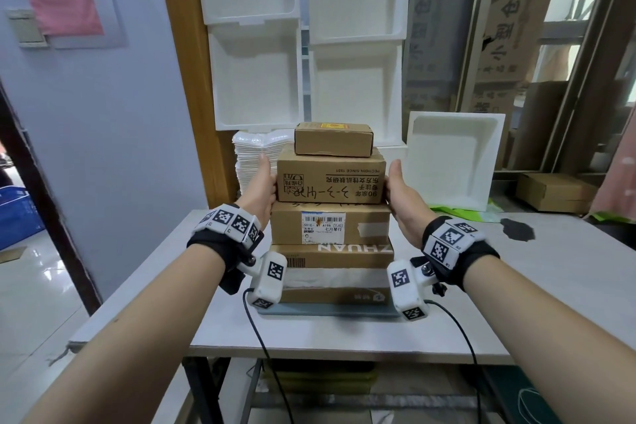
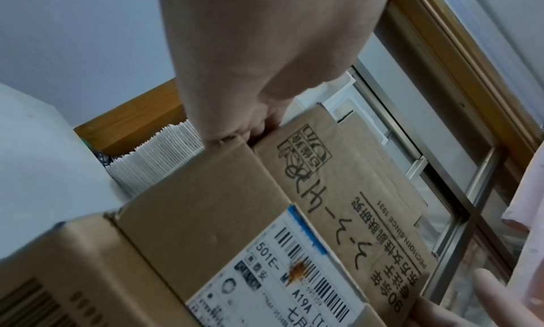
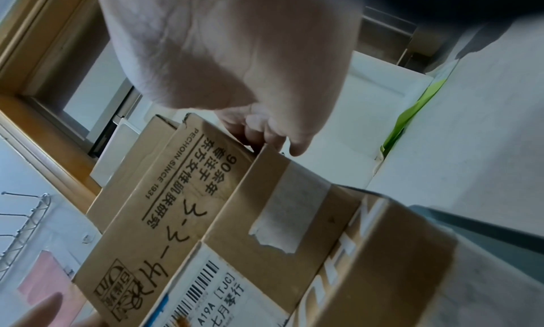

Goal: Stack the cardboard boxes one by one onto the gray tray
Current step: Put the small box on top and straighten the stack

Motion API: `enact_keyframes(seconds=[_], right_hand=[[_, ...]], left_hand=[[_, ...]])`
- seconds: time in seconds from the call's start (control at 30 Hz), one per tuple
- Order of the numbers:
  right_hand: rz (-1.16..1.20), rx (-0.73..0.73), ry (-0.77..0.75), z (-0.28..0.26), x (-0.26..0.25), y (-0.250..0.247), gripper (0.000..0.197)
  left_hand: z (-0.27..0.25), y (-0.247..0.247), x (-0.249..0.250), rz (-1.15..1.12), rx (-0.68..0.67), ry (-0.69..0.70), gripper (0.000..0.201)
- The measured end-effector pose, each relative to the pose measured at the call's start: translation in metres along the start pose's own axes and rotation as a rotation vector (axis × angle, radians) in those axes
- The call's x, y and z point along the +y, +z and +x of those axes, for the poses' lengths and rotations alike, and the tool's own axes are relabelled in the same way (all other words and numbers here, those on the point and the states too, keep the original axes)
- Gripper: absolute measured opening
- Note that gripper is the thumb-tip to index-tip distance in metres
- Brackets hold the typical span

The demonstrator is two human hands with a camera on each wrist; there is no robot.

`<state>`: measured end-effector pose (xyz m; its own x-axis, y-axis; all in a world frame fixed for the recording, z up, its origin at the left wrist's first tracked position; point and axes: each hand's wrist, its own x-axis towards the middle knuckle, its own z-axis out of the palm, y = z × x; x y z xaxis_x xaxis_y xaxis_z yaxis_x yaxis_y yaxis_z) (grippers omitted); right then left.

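Head view showed a stack of cardboard boxes standing on the gray tray (image 1: 330,310) near the front of the white table (image 1: 516,268), widest at the bottom and narrowing upward. The left hand (image 1: 262,191) and right hand (image 1: 401,194) clasped the opposite ends of the printed box (image 1: 331,179), second from the top, thumbs up along its near corners and fingers curled round the end faces. It sat on, or just above, the labelled box (image 1: 329,224); from these angles I could not tell whether its base had fully landed. The small box (image 1: 334,139) rode on top of it, untouched by either hand. In the left wrist view the fingers (image 2: 259,125) hooked the printed box's end right at the seam with the box below, and the right wrist view showed the same at the other end. I judged these boxes to be stiff-walled corrugated cartons, light to moderate in weight, with dry, grippy faces; their corners would crush before their panels slipped. The best hold was as seen, low on both end faces, squeezing inward evenly. The loose small box above was the risk, since any tilt could slide it off.
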<state>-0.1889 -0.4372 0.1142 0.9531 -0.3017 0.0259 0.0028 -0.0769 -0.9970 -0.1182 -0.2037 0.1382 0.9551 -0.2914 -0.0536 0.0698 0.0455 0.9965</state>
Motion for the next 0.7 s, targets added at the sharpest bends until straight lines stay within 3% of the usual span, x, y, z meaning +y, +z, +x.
enact_keyframes(seconds=[0.1, 0.2, 0.27, 0.7], right_hand=[[0.009, -0.004, 0.0, -0.001, -0.001, 0.002, 0.104], [-0.005, 0.003, -0.006, -0.002, 0.0, 0.004, 0.136], [-0.019, 0.015, -0.015, 0.003, 0.004, 0.003, 0.147], [-0.025, 0.069, -0.043, 0.0, 0.008, 0.005, 0.148]], left_hand=[[0.0, -0.001, -0.002, -0.009, -0.004, 0.005, 0.097], [-0.001, 0.001, -0.003, -0.044, 0.005, 0.019, 0.093], [-0.003, 0.003, -0.003, -0.055, 0.013, 0.039, 0.089], [-0.008, 0.005, -0.009, -0.136, 0.042, 0.095, 0.086]])
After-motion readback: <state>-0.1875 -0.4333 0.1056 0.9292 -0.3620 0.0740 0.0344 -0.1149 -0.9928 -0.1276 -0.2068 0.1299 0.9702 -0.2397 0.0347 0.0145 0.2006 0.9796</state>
